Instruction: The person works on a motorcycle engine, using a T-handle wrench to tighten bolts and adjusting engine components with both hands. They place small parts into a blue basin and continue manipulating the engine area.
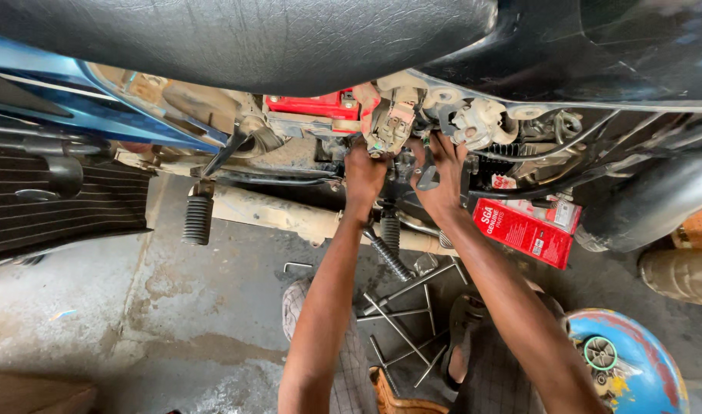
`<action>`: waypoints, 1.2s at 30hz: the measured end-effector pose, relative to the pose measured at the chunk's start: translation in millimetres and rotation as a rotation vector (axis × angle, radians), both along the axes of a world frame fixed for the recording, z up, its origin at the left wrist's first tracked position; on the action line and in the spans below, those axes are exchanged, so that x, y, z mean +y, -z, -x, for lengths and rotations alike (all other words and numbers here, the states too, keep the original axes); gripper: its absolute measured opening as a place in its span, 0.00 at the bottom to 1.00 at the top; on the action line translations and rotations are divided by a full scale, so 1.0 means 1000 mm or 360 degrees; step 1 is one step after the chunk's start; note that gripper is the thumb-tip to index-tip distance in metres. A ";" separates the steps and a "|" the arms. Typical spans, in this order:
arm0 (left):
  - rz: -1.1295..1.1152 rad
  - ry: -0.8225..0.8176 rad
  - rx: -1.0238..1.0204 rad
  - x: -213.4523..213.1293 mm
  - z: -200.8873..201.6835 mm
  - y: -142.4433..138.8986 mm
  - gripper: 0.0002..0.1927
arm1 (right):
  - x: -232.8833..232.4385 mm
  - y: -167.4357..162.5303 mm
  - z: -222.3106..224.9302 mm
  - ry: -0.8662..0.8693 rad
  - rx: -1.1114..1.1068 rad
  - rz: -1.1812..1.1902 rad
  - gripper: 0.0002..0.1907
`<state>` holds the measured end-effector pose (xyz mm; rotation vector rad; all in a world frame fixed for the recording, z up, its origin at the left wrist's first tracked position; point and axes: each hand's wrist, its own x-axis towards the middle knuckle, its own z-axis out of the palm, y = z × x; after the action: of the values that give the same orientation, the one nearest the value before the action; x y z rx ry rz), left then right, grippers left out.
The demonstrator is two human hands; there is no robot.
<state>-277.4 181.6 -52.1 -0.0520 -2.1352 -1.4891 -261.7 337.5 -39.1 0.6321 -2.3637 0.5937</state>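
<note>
A motorcycle stands in front of me, its black seat [236, 38] filling the top of the view. My left hand [363, 175] reaches up into the open side of the frame, fingers closed around a part just below a greyish connector block [393, 123]. My right hand [437, 178] is beside it, fingers spread against the dark engine parts under a white plastic fitting [477, 123]. What each hand grips is hidden by the fingers. A red battery [312, 105] sits left of my left hand.
A red cardboard box [523, 230] leans by the engine at right. Several long metal T-handle tools [401, 314] lie on the concrete floor between my knees. A rubber footpeg [197, 218] hangs at left. A blue painted round container [627, 368] stands bottom right.
</note>
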 end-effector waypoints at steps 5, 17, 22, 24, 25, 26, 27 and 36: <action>0.0153 0.0264 -0.0427 -0.034 -0.009 -0.010 0.13 | 0.018 -0.009 -0.021 -0.0128 -0.0021 0.0183 0.25; 0.1070 0.0591 0.0818 0.037 -0.165 -0.097 0.08 | 0.092 0.027 -0.010 -0.0111 -0.1561 0.2314 0.12; 0.1520 0.0409 0.0551 0.085 -0.169 -0.073 0.11 | 0.099 0.030 0.005 -0.0342 -0.1450 0.2659 0.12; 0.1620 0.0346 0.0463 0.092 -0.175 -0.066 0.12 | 0.097 0.027 0.005 -0.0309 -0.1447 0.2685 0.13; 0.1539 0.0474 0.0565 0.100 -0.179 -0.063 0.13 | 0.097 0.024 0.004 -0.0279 -0.1350 0.2540 0.13; 0.1452 0.0609 0.0659 0.108 -0.183 -0.061 0.14 | 0.096 0.023 0.004 -0.0238 -0.1258 0.2396 0.13; 0.1353 0.0738 0.0742 0.113 -0.186 -0.057 0.15 | 0.096 0.022 0.003 -0.0193 -0.1178 0.2244 0.13; 0.1226 0.0246 0.0075 0.089 -0.086 0.008 0.16 | 0.099 0.023 0.013 -0.0153 -0.1013 0.2018 0.08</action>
<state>-191.2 270.7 -60.4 -0.5264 -2.5779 -0.6434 -274.4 436.9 -62.1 -0.0695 -1.8486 2.2847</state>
